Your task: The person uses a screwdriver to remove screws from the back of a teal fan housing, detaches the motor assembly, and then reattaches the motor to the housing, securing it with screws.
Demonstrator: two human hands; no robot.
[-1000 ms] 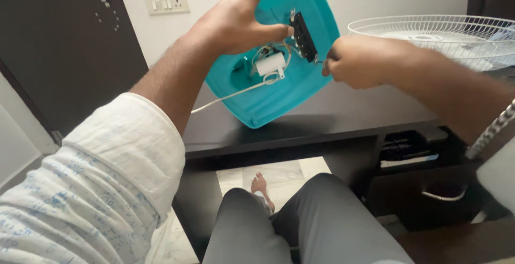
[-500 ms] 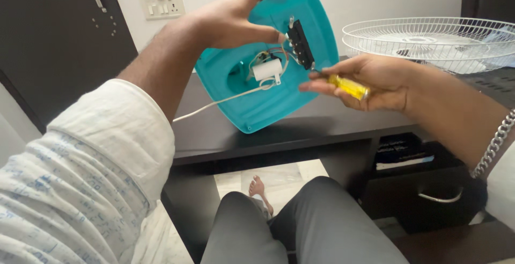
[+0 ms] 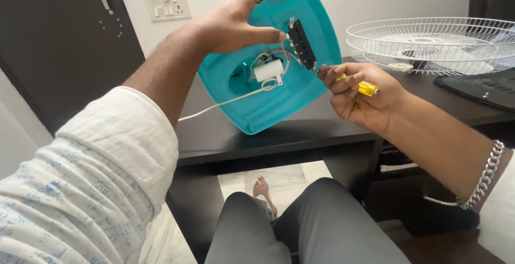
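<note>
The left hand grips the teal cover by its upper edge, fingers curled over the rim and thumb pressed inside, holding it tilted above the dark desk with its hollow side toward the camera. Inside sit a white capacitor and a black switch block, whose long axis runs up and down, leaning left. The right hand closes its fingers round a yellow screwdriver; its tip points up-left at the block's lower end. A white grille lies on the desk, far right.

Left hand raised, fingers spread; right hand curled, grip closed.
</note>
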